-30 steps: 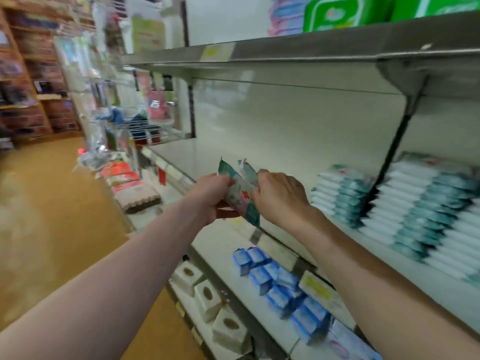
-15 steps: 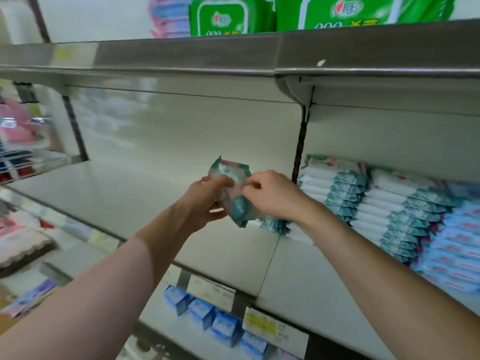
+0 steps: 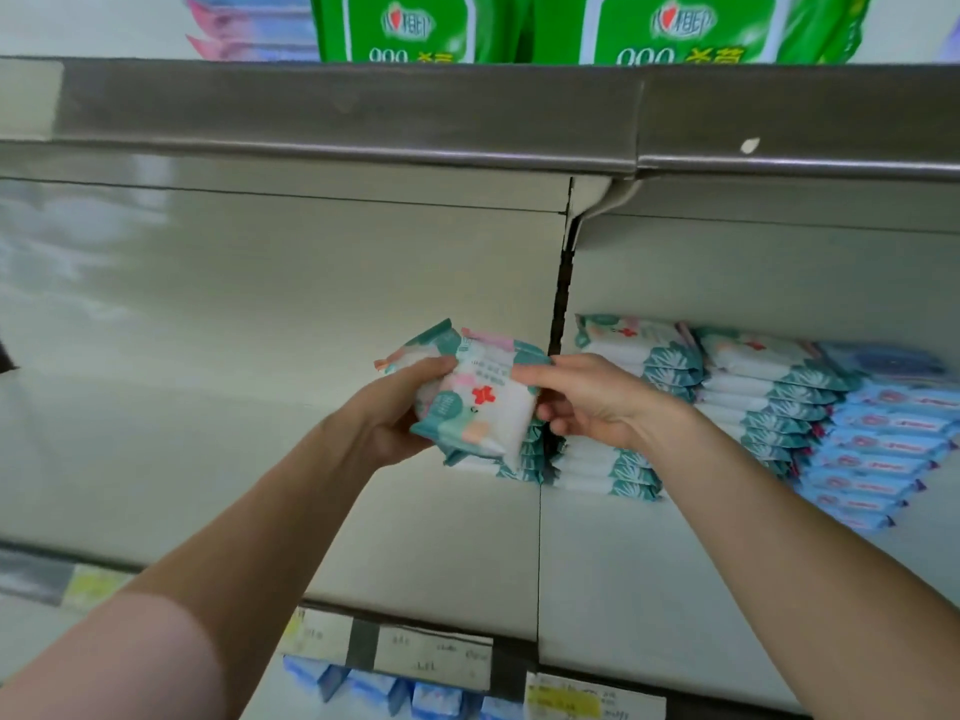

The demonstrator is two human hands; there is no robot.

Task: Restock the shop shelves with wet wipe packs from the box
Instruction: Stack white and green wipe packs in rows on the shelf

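Above the middle shelf (image 3: 208, 485), just left of the upright (image 3: 561, 304), I have a small bundle of packs (image 3: 478, 402) in the air, not yet set down. My left hand (image 3: 395, 407) is curled around its left side and bottom, and my right hand (image 3: 587, 402) pinches the right edge of the front pack between thumb and fingers. The film looks smooth, so I think a rear pack could slide out and drop while I move the front one. The low stack (image 3: 519, 459) right behind the bundle could also be pushed over if I come down too fast. For the count, I see at least two packs in my hands, maybe three, but the rear ones overlap. On the shelf there are three teal stacks, the low one partly hidden, and one blue stack (image 3: 878, 433) at the far right. Two green packs (image 3: 405, 28) stand on the upper shelf. The box is not in view.
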